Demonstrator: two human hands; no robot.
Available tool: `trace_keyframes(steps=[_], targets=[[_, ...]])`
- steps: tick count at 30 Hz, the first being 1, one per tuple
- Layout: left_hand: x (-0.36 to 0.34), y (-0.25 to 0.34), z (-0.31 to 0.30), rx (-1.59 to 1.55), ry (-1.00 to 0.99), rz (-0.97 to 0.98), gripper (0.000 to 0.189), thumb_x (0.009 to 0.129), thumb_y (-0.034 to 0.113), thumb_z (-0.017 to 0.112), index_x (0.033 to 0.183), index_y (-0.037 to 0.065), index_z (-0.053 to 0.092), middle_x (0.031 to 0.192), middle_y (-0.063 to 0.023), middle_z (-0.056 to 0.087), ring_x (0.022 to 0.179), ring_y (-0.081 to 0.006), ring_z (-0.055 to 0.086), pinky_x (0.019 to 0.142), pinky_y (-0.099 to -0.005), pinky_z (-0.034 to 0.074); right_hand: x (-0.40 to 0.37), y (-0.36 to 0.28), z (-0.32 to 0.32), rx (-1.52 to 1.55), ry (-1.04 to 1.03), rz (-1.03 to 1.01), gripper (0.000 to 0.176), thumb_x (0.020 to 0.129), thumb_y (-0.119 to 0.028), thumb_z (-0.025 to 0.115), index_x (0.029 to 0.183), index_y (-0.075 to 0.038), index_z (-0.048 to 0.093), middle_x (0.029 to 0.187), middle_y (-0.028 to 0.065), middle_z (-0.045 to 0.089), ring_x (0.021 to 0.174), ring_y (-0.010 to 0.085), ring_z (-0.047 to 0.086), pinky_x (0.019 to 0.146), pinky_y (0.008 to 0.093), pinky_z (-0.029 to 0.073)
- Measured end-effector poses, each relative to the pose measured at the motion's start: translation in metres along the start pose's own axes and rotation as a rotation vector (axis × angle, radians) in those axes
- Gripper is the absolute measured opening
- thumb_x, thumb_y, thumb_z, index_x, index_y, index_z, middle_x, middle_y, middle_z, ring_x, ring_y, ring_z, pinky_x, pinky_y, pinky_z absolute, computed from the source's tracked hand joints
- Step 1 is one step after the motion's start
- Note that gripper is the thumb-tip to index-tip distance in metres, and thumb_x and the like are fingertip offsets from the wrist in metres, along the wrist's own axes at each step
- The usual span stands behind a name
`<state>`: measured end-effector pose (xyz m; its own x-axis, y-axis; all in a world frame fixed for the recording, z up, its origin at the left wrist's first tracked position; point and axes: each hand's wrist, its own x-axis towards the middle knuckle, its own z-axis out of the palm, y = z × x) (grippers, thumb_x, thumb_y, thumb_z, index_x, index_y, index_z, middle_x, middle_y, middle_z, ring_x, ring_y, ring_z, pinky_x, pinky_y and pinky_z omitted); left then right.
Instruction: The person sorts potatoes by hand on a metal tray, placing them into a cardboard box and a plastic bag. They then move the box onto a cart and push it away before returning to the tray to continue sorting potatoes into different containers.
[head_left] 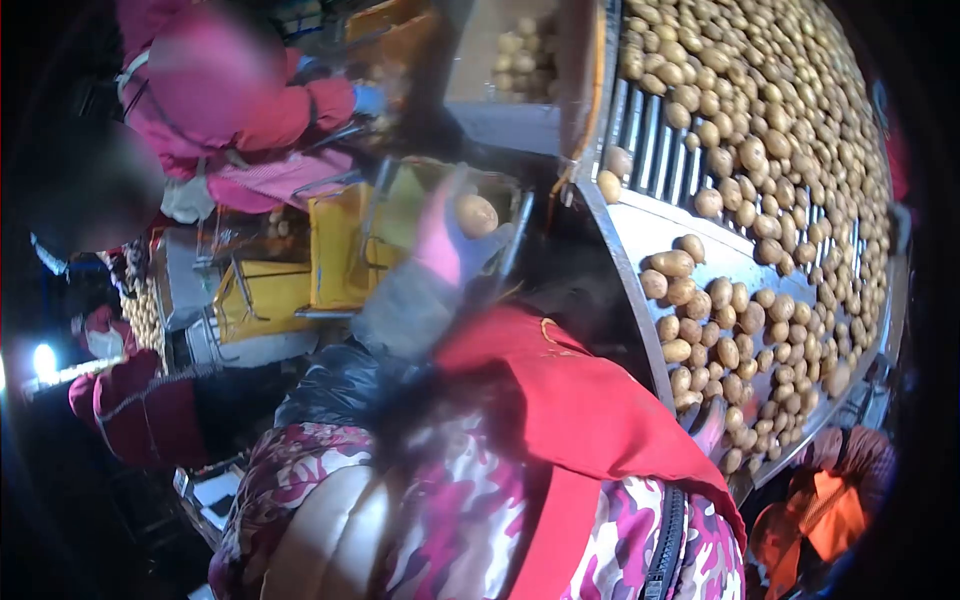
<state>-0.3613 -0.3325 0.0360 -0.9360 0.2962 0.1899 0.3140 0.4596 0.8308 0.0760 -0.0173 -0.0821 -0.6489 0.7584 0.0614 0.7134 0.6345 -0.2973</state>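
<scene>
My left hand (445,240), in a pink and grey glove, is raised left of the sorting table with a potato (476,215) held in it. It is over a yellowish tray or chute (410,200). At the near edge of the table, my right hand (709,428) is only partly visible beside a pile of potatoes (728,352). Its fingers are largely hidden, so I cannot make out their pose. More potatoes (775,145) cover the rollers (655,145) further up the table.
A metal rim (630,275) borders the table. Yellow chutes (340,245) stand at the left. A co-worker in red (270,115) with a blue glove (369,99) is at the upper left. Another person in orange (835,515) is at the lower right. A bin (500,125) holds potatoes.
</scene>
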Motion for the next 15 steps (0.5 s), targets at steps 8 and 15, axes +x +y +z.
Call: trace_keyframes(steps=[8,15], targets=[[-0.029,-0.073,-0.13,0.394,0.484,-0.174,0.101,0.068,0.029,0.095,0.153,0.008,0.044,0.145,-0.0239,0.049,0.13,-0.0425,0.052,0.111,-0.0503,0.043,-0.002,0.023,0.011,-0.032,-0.013,-0.056,0.059,0.1,-0.034,0.066,0.147,-0.001,0.052,0.147,0.0236,0.055,0.137,0.0423,0.051,0.117,0.0524,0.038],[-0.004,-0.082,-0.066,0.516,0.057,0.066,0.057,0.087,0.023,0.081,0.139,0.009,0.061,0.133,-0.0229,0.062,0.121,-0.0374,0.063,0.102,-0.0442,0.052,0.009,-0.02,-0.012,-0.002,0.018,0.043,0.051,0.092,-0.025,0.069,0.136,0.0,0.06,0.135,0.0247,0.062,0.126,0.0439,0.058,0.111,0.0522,0.043]])
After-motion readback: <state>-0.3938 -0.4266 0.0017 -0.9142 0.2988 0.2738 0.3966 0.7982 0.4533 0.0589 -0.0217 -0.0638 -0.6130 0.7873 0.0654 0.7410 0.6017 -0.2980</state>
